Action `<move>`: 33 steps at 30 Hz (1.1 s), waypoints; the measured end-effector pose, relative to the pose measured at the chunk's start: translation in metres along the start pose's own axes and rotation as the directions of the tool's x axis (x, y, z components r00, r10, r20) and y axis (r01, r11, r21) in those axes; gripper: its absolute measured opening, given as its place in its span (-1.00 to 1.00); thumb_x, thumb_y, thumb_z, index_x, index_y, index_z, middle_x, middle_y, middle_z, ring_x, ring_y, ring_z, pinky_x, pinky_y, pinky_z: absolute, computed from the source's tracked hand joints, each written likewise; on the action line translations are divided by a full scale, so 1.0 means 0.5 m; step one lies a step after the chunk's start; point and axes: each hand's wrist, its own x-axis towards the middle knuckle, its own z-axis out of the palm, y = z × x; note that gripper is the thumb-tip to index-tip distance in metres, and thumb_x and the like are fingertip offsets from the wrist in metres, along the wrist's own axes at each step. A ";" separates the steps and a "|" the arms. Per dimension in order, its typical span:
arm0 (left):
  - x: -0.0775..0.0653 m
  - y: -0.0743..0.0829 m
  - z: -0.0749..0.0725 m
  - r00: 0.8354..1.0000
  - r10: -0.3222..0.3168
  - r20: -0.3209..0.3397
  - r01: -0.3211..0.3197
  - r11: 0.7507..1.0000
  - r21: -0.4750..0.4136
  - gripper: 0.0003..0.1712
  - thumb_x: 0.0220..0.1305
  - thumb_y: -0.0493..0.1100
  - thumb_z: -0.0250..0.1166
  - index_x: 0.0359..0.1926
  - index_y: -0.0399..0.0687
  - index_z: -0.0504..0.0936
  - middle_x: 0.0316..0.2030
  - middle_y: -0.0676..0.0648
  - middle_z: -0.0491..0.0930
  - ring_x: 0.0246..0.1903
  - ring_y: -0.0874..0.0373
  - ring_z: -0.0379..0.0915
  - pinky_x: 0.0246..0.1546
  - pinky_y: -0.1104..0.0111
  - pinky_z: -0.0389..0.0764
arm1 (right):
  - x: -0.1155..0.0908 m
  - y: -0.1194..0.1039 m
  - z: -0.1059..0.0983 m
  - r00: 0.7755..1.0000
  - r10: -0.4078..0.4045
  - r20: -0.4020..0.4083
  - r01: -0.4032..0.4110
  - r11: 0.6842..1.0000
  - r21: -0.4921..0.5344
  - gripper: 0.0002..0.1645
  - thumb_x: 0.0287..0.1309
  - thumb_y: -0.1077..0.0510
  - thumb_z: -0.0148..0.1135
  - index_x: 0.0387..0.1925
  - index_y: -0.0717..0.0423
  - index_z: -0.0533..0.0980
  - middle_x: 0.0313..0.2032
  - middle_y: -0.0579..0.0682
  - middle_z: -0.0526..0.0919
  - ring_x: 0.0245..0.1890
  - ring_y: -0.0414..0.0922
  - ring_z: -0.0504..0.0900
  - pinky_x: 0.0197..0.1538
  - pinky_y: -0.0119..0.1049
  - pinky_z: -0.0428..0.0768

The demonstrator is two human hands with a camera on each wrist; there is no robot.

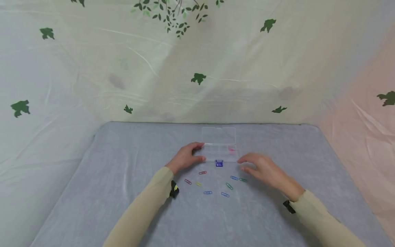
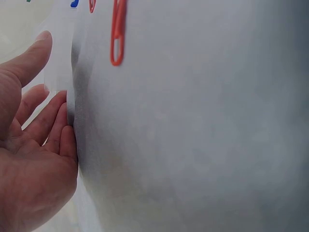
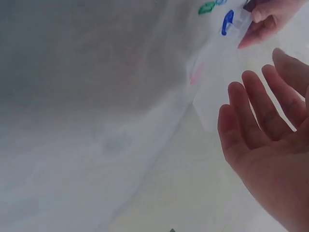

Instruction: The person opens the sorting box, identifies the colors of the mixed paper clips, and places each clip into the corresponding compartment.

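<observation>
A clear plastic box (image 1: 213, 160) with a blue latch (image 1: 219, 163) stands on the table, its clear lid (image 1: 218, 135) tipped back behind it. A small pink thing (image 1: 231, 149) shows in its back right compartment. My left hand (image 1: 186, 157) holds the box at its left end, thumb at the front corner and fingers at the back one. Beside the front right corner is my right hand (image 1: 262, 168), fingers loosely bent and nothing in them, fingertips close to the edge. In the right wrist view its palm (image 3: 270, 169) is bare.
Several paper clips lie scattered in front of the box: red (image 1: 188, 181), yellow (image 1: 199, 184), blue (image 1: 207, 192) and green (image 1: 229, 186). A grey cloth (image 1: 117, 192) covers the table. Behind it hangs a pale curtain (image 1: 234, 99) with leaf prints.
</observation>
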 end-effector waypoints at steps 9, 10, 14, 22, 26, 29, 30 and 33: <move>0.002 -0.002 -0.001 1.000 0.002 0.000 -0.002 1.000 -0.001 -0.25 0.31 -0.03 0.48 0.46 -0.04 0.45 0.36 -0.15 0.50 0.41 -0.07 0.34 0.48 0.08 0.27 | -0.039 0.001 0.016 1.000 -0.005 0.028 0.006 0.999 -0.036 -0.70 0.22 0.17 0.50 -0.02 0.11 0.70 -0.04 -0.06 0.74 0.02 -0.01 0.70 0.06 0.00 0.68; 0.002 -0.002 -0.002 1.000 0.000 0.000 0.000 1.000 -0.001 -0.25 0.31 -0.03 0.48 0.46 -0.03 0.45 0.36 -0.15 0.50 0.41 -0.07 0.34 0.48 0.08 0.27 | -0.042 0.001 0.018 0.999 -0.006 0.034 0.008 0.999 -0.043 -0.69 0.21 0.16 0.51 -0.02 0.11 0.70 -0.04 -0.06 0.73 0.01 -0.02 0.69 0.05 -0.01 0.68; 0.002 -0.003 -0.003 1.000 -0.005 0.002 0.005 1.000 0.000 -0.25 0.32 -0.03 0.48 0.46 -0.02 0.45 0.36 -0.14 0.50 0.41 -0.06 0.33 0.48 0.08 0.27 | -0.052 0.004 0.029 0.998 -0.002 0.068 0.005 0.999 -0.046 -0.68 0.19 0.12 0.53 -0.04 0.09 0.70 -0.07 -0.10 0.71 -0.03 -0.07 0.68 0.03 -0.05 0.68; 0.001 -0.005 -0.002 1.000 0.007 0.006 -0.007 1.000 -0.012 -0.26 0.32 -0.03 0.48 0.46 -0.04 0.46 0.36 -0.15 0.50 0.40 -0.07 0.34 0.47 0.08 0.27 | -0.055 0.010 0.044 0.991 0.054 0.123 -0.052 0.998 -0.017 -0.67 0.24 -0.01 0.49 -0.03 0.02 0.70 -0.10 -0.20 0.65 -0.08 -0.18 0.64 0.00 -0.09 0.67; 0.002 -0.004 -0.002 1.000 0.002 0.010 -0.001 1.000 -0.012 -0.25 0.32 -0.03 0.47 0.46 -0.03 0.45 0.36 -0.14 0.50 0.41 -0.06 0.33 0.48 0.09 0.26 | -0.054 0.011 0.046 0.989 0.070 0.127 -0.068 0.998 -0.019 -0.69 0.22 0.01 0.50 -0.04 0.01 0.70 -0.14 -0.22 0.64 -0.14 -0.23 0.62 -0.05 -0.15 0.68; 0.001 -0.003 -0.002 1.000 0.001 0.010 -0.001 1.000 -0.009 -0.26 0.32 -0.03 0.48 0.46 -0.03 0.45 0.36 -0.14 0.50 0.41 -0.06 0.34 0.48 0.08 0.27 | -0.053 0.013 0.046 0.989 0.073 0.126 -0.070 0.997 -0.027 -0.72 0.22 0.05 0.51 -0.06 0.02 0.71 -0.18 -0.23 0.63 -0.19 -0.28 0.59 -0.11 -0.21 0.66; 0.001 -0.003 -0.002 1.000 0.002 0.008 -0.002 1.000 -0.010 -0.26 0.32 -0.03 0.48 0.45 -0.04 0.46 0.36 -0.15 0.50 0.40 -0.06 0.34 0.48 0.08 0.27 | -0.053 0.014 0.046 0.989 0.073 0.125 -0.070 0.997 -0.029 -0.72 0.22 0.05 0.51 -0.07 0.02 0.71 -0.20 -0.24 0.62 -0.21 -0.29 0.58 -0.13 -0.23 0.66; 0.000 -0.002 -0.001 1.000 -0.001 0.006 0.001 1.000 -0.008 -0.26 0.32 -0.03 0.48 0.45 -0.03 0.46 0.36 -0.14 0.50 0.40 -0.07 0.34 0.47 0.07 0.28 | -0.052 0.017 0.046 0.989 0.076 0.129 -0.072 0.997 -0.030 -0.75 0.23 0.07 0.50 -0.08 0.02 0.71 -0.22 -0.25 0.61 -0.24 -0.32 0.55 -0.18 -0.27 0.64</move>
